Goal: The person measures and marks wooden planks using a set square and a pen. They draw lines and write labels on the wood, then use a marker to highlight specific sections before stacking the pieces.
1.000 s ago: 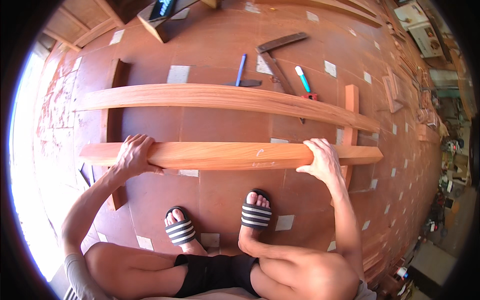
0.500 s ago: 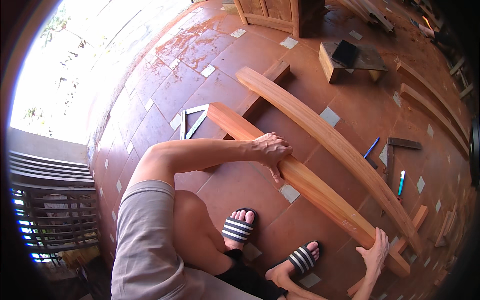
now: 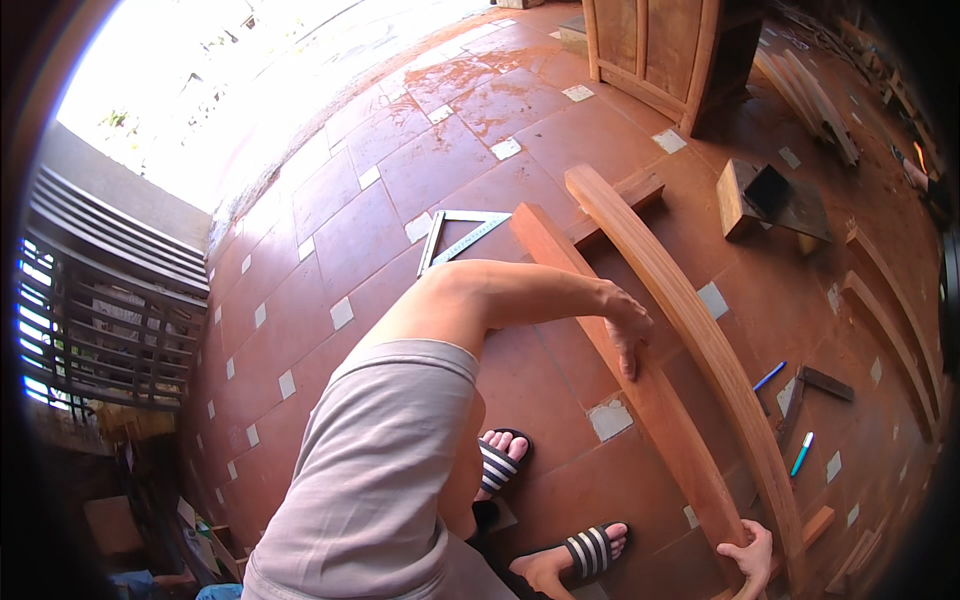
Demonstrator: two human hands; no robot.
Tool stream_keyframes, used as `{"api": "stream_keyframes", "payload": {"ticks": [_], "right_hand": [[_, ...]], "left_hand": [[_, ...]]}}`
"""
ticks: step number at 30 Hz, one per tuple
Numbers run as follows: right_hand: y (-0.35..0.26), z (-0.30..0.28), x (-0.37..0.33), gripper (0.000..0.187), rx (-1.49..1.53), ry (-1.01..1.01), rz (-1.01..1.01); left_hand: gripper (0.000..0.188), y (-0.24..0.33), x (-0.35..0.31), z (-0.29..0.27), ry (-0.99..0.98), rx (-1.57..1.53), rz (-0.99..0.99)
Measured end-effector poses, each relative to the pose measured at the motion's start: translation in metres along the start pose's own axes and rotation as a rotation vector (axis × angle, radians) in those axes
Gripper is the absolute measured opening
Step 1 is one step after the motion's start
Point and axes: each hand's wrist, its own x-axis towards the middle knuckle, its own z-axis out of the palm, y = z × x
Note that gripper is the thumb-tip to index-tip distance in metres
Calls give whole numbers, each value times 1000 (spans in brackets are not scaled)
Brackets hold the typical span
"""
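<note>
A long reddish wooden beam (image 3: 672, 425) slants across the floor in front of me, resting over a wooden crosspiece (image 3: 645, 190). My left hand (image 3: 626, 328) grips it near the middle, thumb on the near side and fingers over the far edge. Close to its near end, my right hand (image 3: 752, 556) clasps the same beam, partly cut off by the picture's lower edge. Just to the right lies a second, similar beam (image 3: 690, 325), which neither hand visibly holds. A metal triangular square (image 3: 462, 240) rests by the far end of the held beam.
On the right lie a blue pen (image 3: 769, 376), a teal marker (image 3: 802, 454), a dark try square (image 3: 826, 384) and curved wood strips (image 3: 888, 335). Farther off stand a low wooden stool (image 3: 735, 200) and a wooden cabinet (image 3: 645, 50). A slatted bench (image 3: 120, 230) is at left.
My view has swung left, so the scene sits farther right. Both hands stay on the beam, which now shows a redder face; the pale marks near its near end are out of sight.
</note>
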Motion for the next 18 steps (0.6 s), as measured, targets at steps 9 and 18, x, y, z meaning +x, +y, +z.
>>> {"api": "stream_keyframes", "payload": {"ticks": [9, 18], "right_hand": [[-17, 17, -21, 57, -142, 416, 51], [-85, 111, -38, 13, 109, 591, -138]], "left_hand": [[87, 14, 2, 27, 437, 231, 187], [69, 19, 9, 41, 613, 196, 256]]}}
